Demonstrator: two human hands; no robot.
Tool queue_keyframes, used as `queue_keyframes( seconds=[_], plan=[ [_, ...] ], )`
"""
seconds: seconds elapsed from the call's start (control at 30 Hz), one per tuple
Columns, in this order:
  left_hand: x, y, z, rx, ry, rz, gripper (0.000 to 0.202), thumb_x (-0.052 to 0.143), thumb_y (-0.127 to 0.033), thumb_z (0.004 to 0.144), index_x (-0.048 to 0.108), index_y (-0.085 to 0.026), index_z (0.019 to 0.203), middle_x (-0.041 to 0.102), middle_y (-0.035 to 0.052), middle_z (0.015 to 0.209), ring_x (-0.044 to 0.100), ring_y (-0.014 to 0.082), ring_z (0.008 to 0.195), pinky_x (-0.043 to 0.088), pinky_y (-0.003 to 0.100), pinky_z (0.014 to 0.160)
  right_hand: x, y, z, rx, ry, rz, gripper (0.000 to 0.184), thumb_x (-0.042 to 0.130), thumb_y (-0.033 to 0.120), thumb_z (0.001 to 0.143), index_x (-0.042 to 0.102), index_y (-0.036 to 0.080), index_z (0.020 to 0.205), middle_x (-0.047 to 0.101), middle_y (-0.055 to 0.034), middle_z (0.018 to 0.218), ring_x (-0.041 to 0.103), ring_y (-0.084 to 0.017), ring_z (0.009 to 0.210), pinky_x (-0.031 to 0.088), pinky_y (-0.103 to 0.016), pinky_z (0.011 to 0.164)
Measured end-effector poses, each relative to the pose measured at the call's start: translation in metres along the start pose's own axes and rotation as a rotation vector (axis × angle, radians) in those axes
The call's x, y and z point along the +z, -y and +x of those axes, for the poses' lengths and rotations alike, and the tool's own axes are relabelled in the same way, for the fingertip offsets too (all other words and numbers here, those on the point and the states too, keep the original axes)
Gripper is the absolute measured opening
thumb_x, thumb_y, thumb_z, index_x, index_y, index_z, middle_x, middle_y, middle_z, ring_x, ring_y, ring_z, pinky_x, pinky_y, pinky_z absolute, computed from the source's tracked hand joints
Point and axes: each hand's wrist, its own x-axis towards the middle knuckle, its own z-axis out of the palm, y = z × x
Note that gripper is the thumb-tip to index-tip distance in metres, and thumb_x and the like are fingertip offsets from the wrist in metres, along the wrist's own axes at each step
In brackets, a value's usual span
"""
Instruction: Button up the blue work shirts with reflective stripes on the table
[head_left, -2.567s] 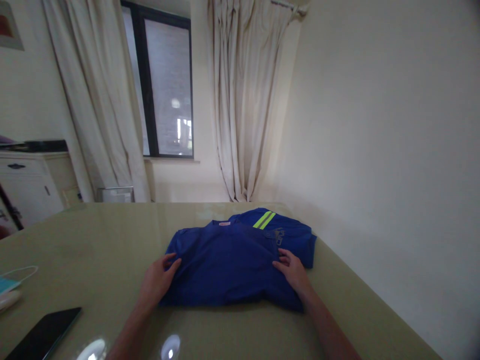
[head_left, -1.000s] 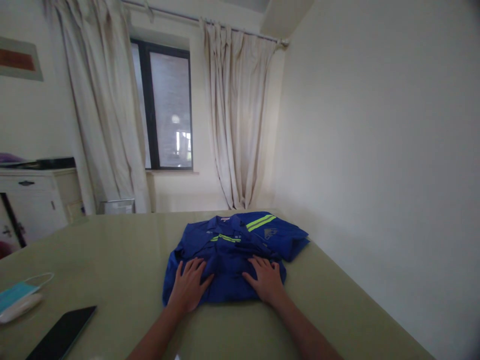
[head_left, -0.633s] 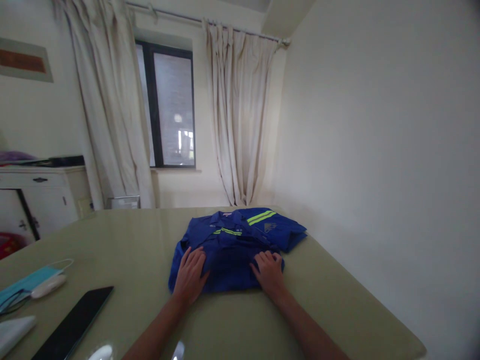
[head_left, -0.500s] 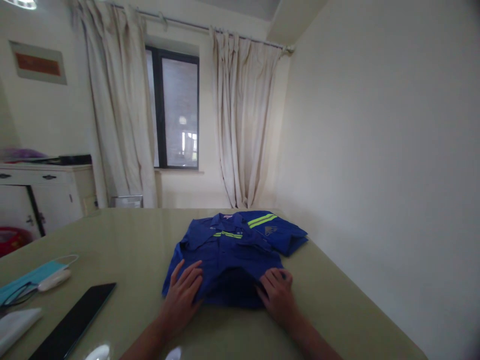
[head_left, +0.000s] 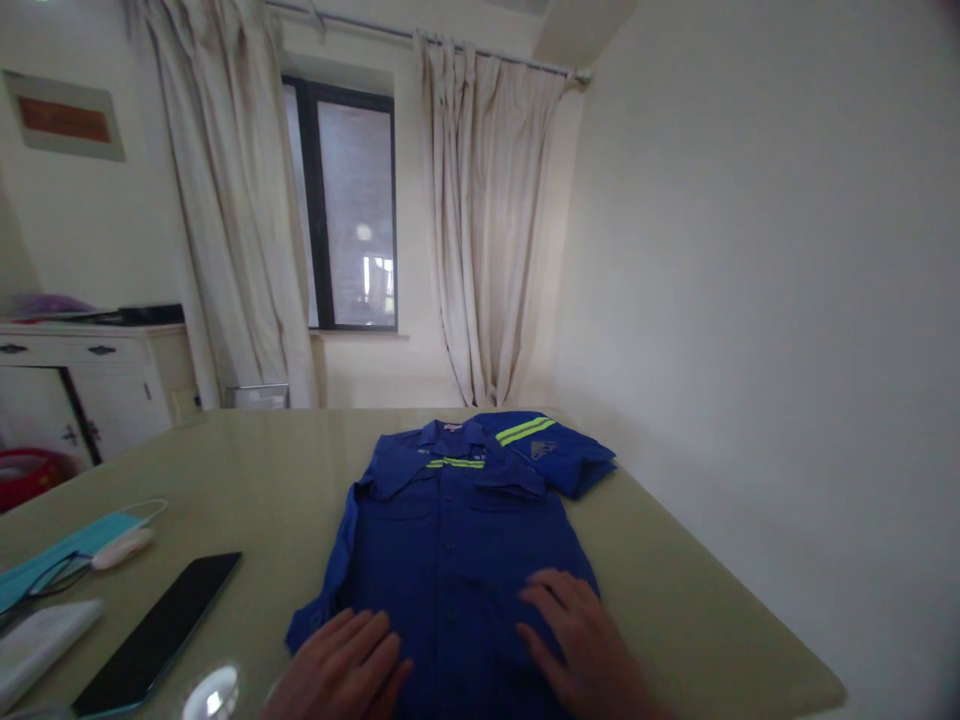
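Observation:
A blue work shirt (head_left: 450, 530) with neon yellow stripes lies spread lengthwise on the pale green table (head_left: 247, 470), collar away from me. My left hand (head_left: 341, 672) lies flat on its near left hem, fingers stretched out. My right hand (head_left: 581, 640) rests flat on the near right part of the shirt, fingers apart. A second folded blue garment (head_left: 551, 450) with yellow stripes sits at the shirt's far right.
A black phone (head_left: 157, 630) lies at the left on the table, beside a blue face mask (head_left: 60, 550) and a white object (head_left: 41, 645). A white cabinet (head_left: 82, 385) stands at the far left. The wall runs close along the table's right edge.
The shirt was folded short with my hands pressing on it; it has since been drawn open toward me and lies at full length. Both hands moved nearer to me.

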Motion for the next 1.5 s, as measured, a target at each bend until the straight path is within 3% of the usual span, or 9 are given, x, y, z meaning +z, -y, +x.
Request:
queue_keyframes(
  seconds=[0.1,0.2,0.33,0.43,0.73,1.0,1.1,1.23,1.5],
  plan=[
    [0.008,-0.042,0.044,-0.144,0.237,0.16,0.03,0.056,-0.024,0.089,0.074,-0.023,0.112,0.074,0.0153,0.114,0.068,0.0348,0.11,0.055,0.053,0.093,0.026,0.025,0.04,0.028,0.123,0.017,0.058,0.06,0.056,0.093,0.053,0.033,0.145,0.046,-0.0094,0.157,0.043,-0.036,0.142,0.034,-0.052,0.117],
    [0.019,-0.052,0.067,-0.274,0.348,0.189,0.037,0.052,-0.02,0.086,0.074,-0.019,0.116,0.072,0.0193,0.121,0.065,0.0382,0.115,0.05,0.059,0.093,0.061,0.029,0.067,0.022,0.192,0.044,0.067,0.053,0.066,0.094,0.041,0.039,0.153,0.032,-0.0066,0.165,0.026,-0.036,0.152,0.018,-0.061,0.122],
    [0.033,-0.019,0.075,-0.413,0.346,0.089,0.068,0.045,-0.057,0.091,0.045,-0.026,0.152,0.037,0.0159,0.162,0.031,0.0469,0.147,0.022,0.08,0.108,0.085,0.015,0.092,-0.019,0.202,0.061,0.065,0.043,0.069,0.097,0.033,0.043,0.156,0.027,-0.0026,0.167,0.021,-0.031,0.154,0.012,-0.058,0.124],
    [0.039,0.011,0.084,-0.408,0.347,0.027,0.08,0.033,-0.073,0.091,0.027,-0.031,0.159,0.021,0.0079,0.169,0.014,0.0433,0.154,0.007,0.079,0.114,0.085,0.004,0.112,-0.018,0.211,0.058,0.065,0.041,0.07,0.098,0.035,0.041,0.155,0.028,-0.003,0.167,0.022,-0.029,0.154,0.014,-0.055,0.124],
    [0.059,0.007,0.142,-0.581,0.162,0.177,0.059,0.037,-0.046,0.096,0.047,-0.029,0.151,0.046,0.0175,0.156,0.036,0.0498,0.142,0.015,0.088,0.101,0.091,-0.016,0.162,-0.024,0.125,0.049,0.046,0.041,0.045,0.104,0.053,0.03,0.146,0.05,-0.0057,0.154,0.044,-0.023,0.143,0.028,-0.042,0.119],
    [0.065,0.015,0.14,-0.33,0.022,-0.056,0.043,0.044,-0.024,0.094,0.065,-0.033,0.13,0.055,0.0066,0.146,0.045,0.0288,0.136,0.027,0.059,0.118,0.088,-0.021,0.158,0.02,-0.046,0.239,0.028,0.054,0.024,0.093,0.067,0.023,0.118,0.066,-0.0075,0.128,0.057,-0.023,0.122,0.043,-0.035,0.105],
    [0.058,0.016,0.145,-0.301,-0.026,-0.279,0.036,0.04,-0.028,0.098,0.074,-0.024,0.105,0.067,0.0083,0.12,0.058,0.0243,0.113,0.045,0.042,0.102,0.082,-0.017,0.154,-0.017,-0.113,0.308,0.016,0.058,0.016,0.087,0.065,0.022,0.1,0.066,-0.0056,0.11,0.06,-0.022,0.108,0.046,-0.031,0.096],
    [0.056,0.013,0.153,-0.378,-0.015,-0.443,0.037,0.042,-0.034,0.096,0.069,-0.02,0.076,0.07,0.0053,0.087,0.061,0.0206,0.087,0.045,0.035,0.085,0.076,-0.012,0.147,-0.084,0.026,0.337,0.008,0.066,0.018,0.083,0.065,0.022,0.09,0.065,-0.0026,0.099,0.061,-0.02,0.097,0.046,-0.028,0.086],
    [0.054,0.013,0.155,-0.537,-0.017,-0.762,0.038,0.051,-0.049,0.089,0.068,-0.018,0.075,0.065,0.0007,0.068,0.059,0.0177,0.067,0.038,0.027,0.061,0.066,-0.001,0.14,-0.171,-0.013,0.211,0.008,0.069,0.024,0.085,0.066,0.022,0.092,0.066,-0.0031,0.099,0.059,-0.02,0.096,0.044,-0.031,0.086]
  ],
)
